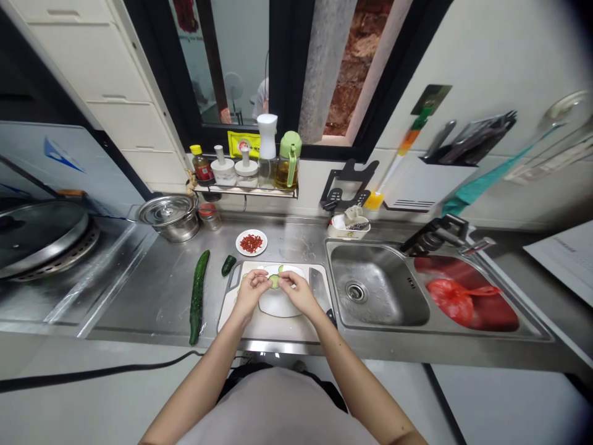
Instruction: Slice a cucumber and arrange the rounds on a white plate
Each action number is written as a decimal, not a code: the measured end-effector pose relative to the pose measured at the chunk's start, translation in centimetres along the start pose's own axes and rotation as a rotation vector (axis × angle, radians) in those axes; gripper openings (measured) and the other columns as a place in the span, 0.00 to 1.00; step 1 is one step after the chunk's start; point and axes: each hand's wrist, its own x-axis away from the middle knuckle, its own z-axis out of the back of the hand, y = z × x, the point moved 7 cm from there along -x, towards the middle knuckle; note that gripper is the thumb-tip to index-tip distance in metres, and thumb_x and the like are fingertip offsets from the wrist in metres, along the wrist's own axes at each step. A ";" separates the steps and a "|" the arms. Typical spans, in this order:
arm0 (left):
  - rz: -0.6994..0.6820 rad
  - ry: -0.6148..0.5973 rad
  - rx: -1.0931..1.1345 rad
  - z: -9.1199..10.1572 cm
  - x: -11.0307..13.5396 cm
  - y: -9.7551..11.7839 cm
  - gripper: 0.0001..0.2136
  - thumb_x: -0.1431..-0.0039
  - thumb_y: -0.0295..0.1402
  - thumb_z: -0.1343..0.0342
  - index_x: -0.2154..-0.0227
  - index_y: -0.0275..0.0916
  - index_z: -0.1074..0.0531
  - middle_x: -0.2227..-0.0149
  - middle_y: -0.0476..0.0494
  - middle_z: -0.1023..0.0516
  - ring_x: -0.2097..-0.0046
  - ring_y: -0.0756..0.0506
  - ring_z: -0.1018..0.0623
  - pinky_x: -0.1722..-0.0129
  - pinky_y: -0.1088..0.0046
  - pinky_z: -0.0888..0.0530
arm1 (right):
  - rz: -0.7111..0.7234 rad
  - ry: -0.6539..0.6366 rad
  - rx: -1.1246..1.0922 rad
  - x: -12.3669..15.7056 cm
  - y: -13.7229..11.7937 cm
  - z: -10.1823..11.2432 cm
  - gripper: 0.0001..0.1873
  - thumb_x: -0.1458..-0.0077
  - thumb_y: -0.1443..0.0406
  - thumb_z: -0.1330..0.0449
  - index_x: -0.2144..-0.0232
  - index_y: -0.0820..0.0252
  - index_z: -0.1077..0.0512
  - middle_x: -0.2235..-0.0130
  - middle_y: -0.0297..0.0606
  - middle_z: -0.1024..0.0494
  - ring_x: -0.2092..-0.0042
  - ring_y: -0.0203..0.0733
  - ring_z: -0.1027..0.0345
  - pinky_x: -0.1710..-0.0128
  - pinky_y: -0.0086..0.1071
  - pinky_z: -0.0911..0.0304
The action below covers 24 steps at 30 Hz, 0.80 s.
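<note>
A round cucumber slice [274, 282] is pinched between the fingertips of my left hand [252, 290] and my right hand [296, 290]. Beneath them lies a white plate [280, 307] on the cutting board [259, 327]. More green slices show partly at the plate's far rim and by my left fingers. To the right on the board rests a cleaver [320, 287], its blade flat and its dark handle toward me. A whole cucumber [199, 296] lies left of the board, and a short cucumber end [228, 265] sits by the board's far left corner.
Behind the board stands a small plate of chopped red chili [251, 242]. A steel pot [171, 217] and a lidded pan [37, 238] are at left. The sink [377, 287] borders the board's right, with a red plastic bag [451, 301] beyond. Condiments line a wall rack [245, 190].
</note>
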 end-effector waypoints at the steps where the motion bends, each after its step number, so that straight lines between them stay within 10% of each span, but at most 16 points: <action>1: -0.008 -0.014 -0.013 -0.3 0.0 0.1 0.21 0.61 0.39 0.33 0.64 0.38 0.31 0.73 0.52 0.28 0.69 0.52 0.27 0.64 0.76 0.33 | 0.010 -0.010 -0.011 -0.1 -0.2 -0.2 0.12 0.47 0.56 0.44 0.68 0.58 0.27 0.67 0.36 0.22 0.66 0.37 0.32 0.64 0.30 0.37; 12: 0.315 -0.123 0.051 -1.5 0.9 -0.5 0.26 0.51 0.53 0.41 0.57 0.37 0.31 0.75 0.48 0.25 0.79 0.56 0.34 0.81 0.81 0.47 | 0.156 0.070 0.046 0.1 -3.0 1.8 0.13 0.43 0.57 0.44 0.68 0.58 0.26 0.66 0.38 0.23 0.63 0.39 0.31 0.70 0.28 0.41; 24: 0.355 -0.146 0.184 -2.6 0.3 0.9 0.25 0.56 0.37 0.35 0.53 0.40 0.32 0.71 0.49 0.26 0.77 0.57 0.32 0.81 0.84 0.44 | 0.396 0.042 0.276 1.2 -4.8 2.1 0.11 0.39 0.60 0.45 0.60 0.53 0.23 0.62 0.38 0.25 0.57 0.42 0.33 0.54 0.38 0.40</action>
